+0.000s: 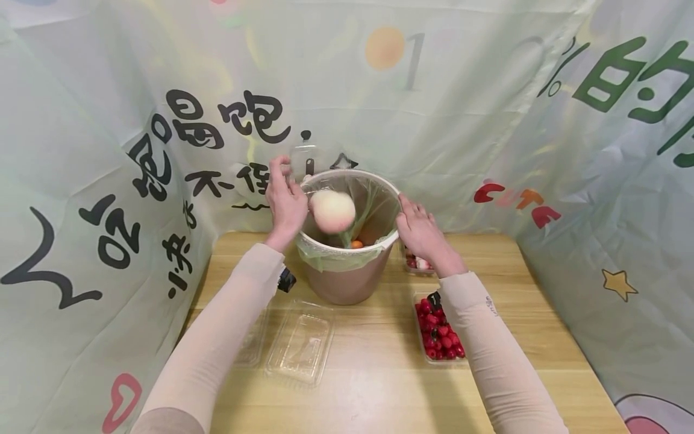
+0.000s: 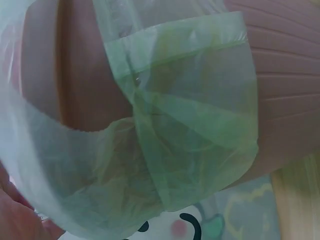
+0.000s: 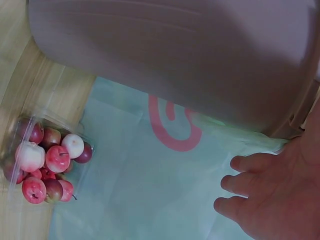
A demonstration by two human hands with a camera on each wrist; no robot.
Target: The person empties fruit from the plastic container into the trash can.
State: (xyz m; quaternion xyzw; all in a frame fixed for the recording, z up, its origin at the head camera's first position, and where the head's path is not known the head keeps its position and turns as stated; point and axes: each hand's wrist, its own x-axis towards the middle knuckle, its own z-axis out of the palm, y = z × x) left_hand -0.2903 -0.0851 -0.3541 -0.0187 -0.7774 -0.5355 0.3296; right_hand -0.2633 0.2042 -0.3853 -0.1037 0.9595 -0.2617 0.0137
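Observation:
A pinkish-brown trash bin (image 1: 347, 283) lined with a pale green bag (image 1: 336, 260) stands on the table. At its left rim my left hand (image 1: 287, 202) grips a clear plastic box (image 1: 306, 158), tilted over the opening. A pale peach (image 1: 333, 212), blurred, is over the mouth of the bin. Something orange (image 1: 356, 244) shows inside. My right hand (image 1: 425, 232) holds the bin's right rim; in the right wrist view several fingers (image 3: 245, 185) extend outside it. Only a bit of my left hand (image 2: 22, 217) appears in the left wrist view, beside the bag.
Clear plastic containers (image 1: 300, 346) lie on the table at front left. To the right sits a box of red berry-like fruit (image 1: 439, 331). Behind my right forearm stands a box of small red and white fruit (image 3: 50, 162). Printed cloth walls (image 1: 461, 120) surround the table.

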